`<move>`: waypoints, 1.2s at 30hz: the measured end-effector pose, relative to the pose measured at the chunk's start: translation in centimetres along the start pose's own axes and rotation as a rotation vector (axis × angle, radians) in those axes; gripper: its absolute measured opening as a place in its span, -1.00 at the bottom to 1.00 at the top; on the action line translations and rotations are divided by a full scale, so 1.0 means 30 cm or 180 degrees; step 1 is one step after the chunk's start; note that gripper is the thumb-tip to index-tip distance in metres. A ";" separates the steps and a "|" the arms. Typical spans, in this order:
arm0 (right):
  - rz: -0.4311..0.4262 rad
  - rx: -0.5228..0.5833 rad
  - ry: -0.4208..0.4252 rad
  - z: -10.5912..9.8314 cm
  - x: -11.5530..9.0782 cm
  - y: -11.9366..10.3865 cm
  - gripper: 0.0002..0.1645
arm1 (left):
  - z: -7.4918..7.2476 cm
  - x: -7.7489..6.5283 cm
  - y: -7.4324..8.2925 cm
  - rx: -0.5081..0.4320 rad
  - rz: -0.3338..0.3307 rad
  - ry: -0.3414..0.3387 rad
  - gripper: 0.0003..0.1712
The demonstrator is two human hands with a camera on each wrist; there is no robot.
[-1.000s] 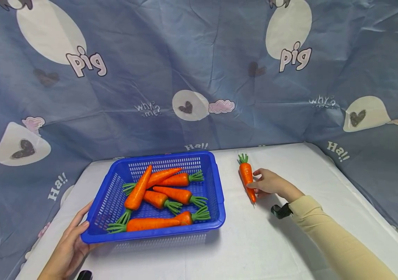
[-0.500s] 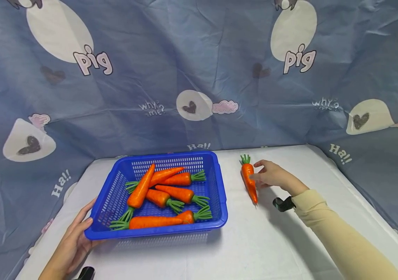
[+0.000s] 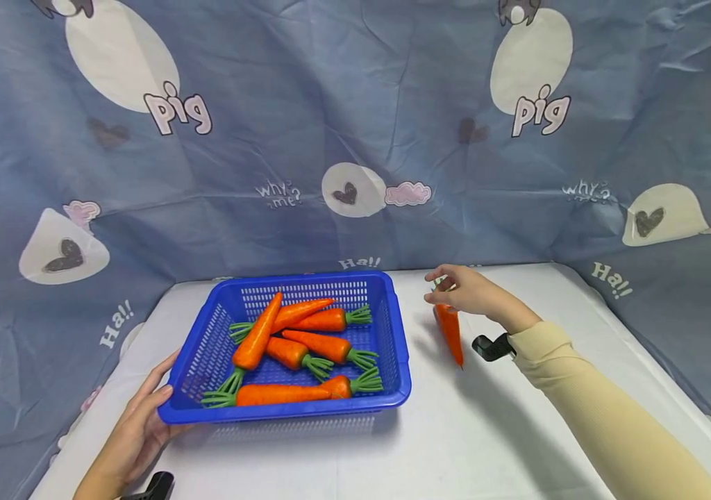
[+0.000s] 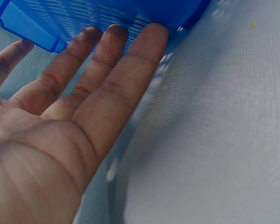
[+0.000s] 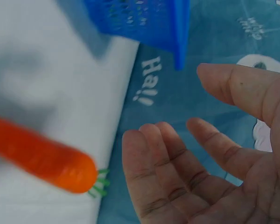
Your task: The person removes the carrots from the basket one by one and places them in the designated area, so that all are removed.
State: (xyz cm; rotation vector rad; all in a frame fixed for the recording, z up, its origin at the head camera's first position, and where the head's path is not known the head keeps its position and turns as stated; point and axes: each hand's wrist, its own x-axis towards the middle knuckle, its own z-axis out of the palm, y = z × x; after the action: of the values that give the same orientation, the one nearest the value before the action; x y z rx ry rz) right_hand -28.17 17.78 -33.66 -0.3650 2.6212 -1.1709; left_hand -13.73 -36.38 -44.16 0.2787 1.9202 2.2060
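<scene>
My left hand [image 3: 137, 427] is at the near left corner of a blue plastic basket [image 3: 280, 414]. Its thumb is by the rim, and in the left wrist view its straight fingers [image 4: 116, 88] reach to the slotted wall. Several orange carrots [image 3: 258, 340] with green tops lie in the basket. My right hand [image 3: 471, 292] hovers over a single carrot [image 3: 451, 337] on the white cloth, hiding much of its upper end in the head view. The right wrist view shows this carrot [image 5: 42, 154] apart from the hand, whose fingers are spread with nothing between them.
White cloth [image 3: 305, 465] covers the table. A blue-grey printed curtain [image 3: 255, 125] rises behind it and along both sides. A black wrist camera [image 3: 493, 347] sits under my right wrist, and another [image 3: 158, 485] shows by the left one.
My right hand has let go of the lone carrot and moved up and away toward its leafy end. The carrot stays on the cloth. My left hand keeps its place at the basket.
</scene>
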 end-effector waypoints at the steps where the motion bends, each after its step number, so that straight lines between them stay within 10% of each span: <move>1: -0.0036 -0.0026 -0.0009 0.003 0.005 -0.015 -0.43 | 0.000 0.000 0.000 -0.0008 0.0001 0.0005 -0.37; 36: -0.0900 0.0222 -0.0603 0.218 0.168 -0.318 -0.46 | 0.008 -0.007 0.009 0.0025 0.0039 0.0039 -0.37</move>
State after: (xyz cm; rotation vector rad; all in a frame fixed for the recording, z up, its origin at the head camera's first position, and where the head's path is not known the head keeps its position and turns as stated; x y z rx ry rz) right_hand -29.58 5.46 -31.33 -0.8121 2.4136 -1.2390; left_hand -13.47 -36.26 -43.85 0.2794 1.9390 2.2133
